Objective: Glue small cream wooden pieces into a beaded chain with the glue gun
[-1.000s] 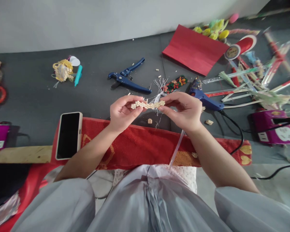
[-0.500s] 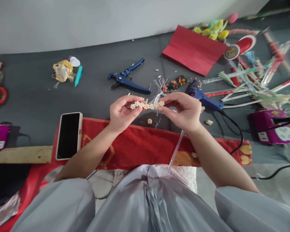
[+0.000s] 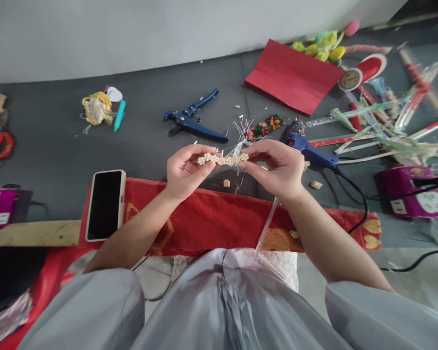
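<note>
Between my two hands is a short cream-coloured strip (image 3: 223, 159) made of small flower-like clusters, seen end-on and held level above the table. My left hand (image 3: 187, 171) pinches its left end between thumb and fingers. At the other end, the thumb and fingers of my right hand (image 3: 277, 167) are closed on it. A bundle of thin white strands (image 3: 243, 136) lies just behind the strip, beside a green floral-patterned piece (image 3: 265, 127). On the table below the strip sits a small cream cluster (image 3: 227, 183).
Behind my hands lie a blue cutter (image 3: 195, 121) and a red sheet (image 3: 294, 75). A blue glue gun (image 3: 310, 149), a red spool (image 3: 372, 68) and a purple box (image 3: 416, 192) are at right. A phone (image 3: 105, 205) rests on a red towel (image 3: 204, 226), left of my arm.
The whole view has shifted very slightly. Both hands keep the same grip on the cream strip, with no visible movement of it between them.
</note>
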Demonstrator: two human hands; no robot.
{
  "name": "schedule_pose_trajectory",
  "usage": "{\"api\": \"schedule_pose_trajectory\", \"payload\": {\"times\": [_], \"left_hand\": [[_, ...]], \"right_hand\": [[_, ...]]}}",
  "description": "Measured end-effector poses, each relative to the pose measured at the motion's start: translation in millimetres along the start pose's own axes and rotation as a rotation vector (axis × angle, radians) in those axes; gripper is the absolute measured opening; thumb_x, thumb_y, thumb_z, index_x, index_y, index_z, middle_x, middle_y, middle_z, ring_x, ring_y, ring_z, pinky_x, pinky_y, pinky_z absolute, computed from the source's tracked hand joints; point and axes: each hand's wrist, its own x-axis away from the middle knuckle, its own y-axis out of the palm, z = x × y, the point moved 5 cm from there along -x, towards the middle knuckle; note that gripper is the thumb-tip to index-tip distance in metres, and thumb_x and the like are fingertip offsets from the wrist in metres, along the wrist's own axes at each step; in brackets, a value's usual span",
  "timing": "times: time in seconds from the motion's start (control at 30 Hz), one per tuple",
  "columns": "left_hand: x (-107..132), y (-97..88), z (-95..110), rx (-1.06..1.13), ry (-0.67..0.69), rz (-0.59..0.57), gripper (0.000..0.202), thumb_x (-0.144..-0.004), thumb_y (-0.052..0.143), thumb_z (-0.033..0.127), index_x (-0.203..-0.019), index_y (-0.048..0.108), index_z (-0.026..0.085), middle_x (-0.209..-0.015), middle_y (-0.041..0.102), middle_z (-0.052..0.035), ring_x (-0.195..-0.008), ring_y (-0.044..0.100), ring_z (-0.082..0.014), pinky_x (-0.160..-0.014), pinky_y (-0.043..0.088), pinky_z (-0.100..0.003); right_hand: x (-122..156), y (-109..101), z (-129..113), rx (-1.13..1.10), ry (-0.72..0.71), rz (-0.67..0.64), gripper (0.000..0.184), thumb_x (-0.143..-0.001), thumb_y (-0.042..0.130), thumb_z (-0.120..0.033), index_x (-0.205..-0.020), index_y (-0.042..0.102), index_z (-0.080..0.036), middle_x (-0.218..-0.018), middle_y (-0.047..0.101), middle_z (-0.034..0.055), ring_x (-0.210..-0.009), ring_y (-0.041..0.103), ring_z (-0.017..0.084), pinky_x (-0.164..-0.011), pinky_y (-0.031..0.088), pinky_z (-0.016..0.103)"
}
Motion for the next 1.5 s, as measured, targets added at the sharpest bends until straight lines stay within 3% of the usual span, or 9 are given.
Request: {"api": "schedule_pose_trajectory", "payload": {"times": [0.23,0.7,1.0,1.23,1.5], "left_hand": [[-0.1,0.7,0.3,0.071,-0.004,-0.005,0.027,-0.084,0.074,0.012,-0.107,0.074,0.025,-0.095,0.079,0.0004,-0.078,0.077,-0.0085,-0.073,0.065,-0.014],[2.4,-0.9,-1.5,0.006,-0.004,0.026,0.027,-0.084,0.075,0.019,-0.111,0.074,0.026,-0.095,0.08,-0.0008,-0.082,0.078,-0.0117,-0.071,0.067,-0.018],[0.4,-0.9,-1.0,0.027,-0.005,0.007,0.03,-0.084,0.075,0.017,-0.112,0.071,0.025,-0.095,0.079,-0.0001,-0.079,0.077,-0.011,-0.07,0.066,-0.017],[1.2,-1.2,-2.3,0.008,-0.04,0.025,0.019,-0.083,0.077,0.023,-0.101,0.07,0.021,-0.09,0.079,-0.001,-0.077,0.078,-0.0118,-0.068,0.065,-0.017],[1.9,1.0,-0.1,0.066,-0.019,0.029,0.026,-0.085,0.074,0.017,-0.11,0.074,0.026,-0.096,0.08,-0.0001,-0.082,0.078,-0.0113,-0.074,0.066,-0.017]], "right_hand": [[0.0,0.3,1.2,0.014,0.006,0.001,0.018,-0.075,0.081,-0.034,-0.084,0.076,-0.019,-0.078,0.075,0.0018,-0.068,0.069,0.012,-0.064,0.062,0.026],[-0.9,-1.4,2.6,0.047,-0.033,0.02,0.028,-0.071,0.084,-0.046,-0.077,0.075,-0.02,-0.076,0.075,0.003,-0.067,0.069,0.015,-0.063,0.061,0.03],[-0.1,-0.9,1.6,0.045,-0.065,0.011,0.019,-0.073,0.084,-0.036,-0.078,0.074,-0.02,-0.076,0.075,0.0029,-0.068,0.068,0.015,-0.063,0.06,0.029],[0.3,-1.2,2.2,0.048,-0.047,0.02,0.02,-0.072,0.084,-0.036,-0.078,0.074,-0.02,-0.076,0.075,0.0027,-0.068,0.069,0.015,-0.063,0.06,0.03],[0.8,-0.4,1.6,0.033,-0.053,0.021,0.016,-0.072,0.084,-0.031,-0.078,0.075,-0.02,-0.076,0.075,0.0028,-0.067,0.068,0.015,-0.064,0.06,0.03]]}}
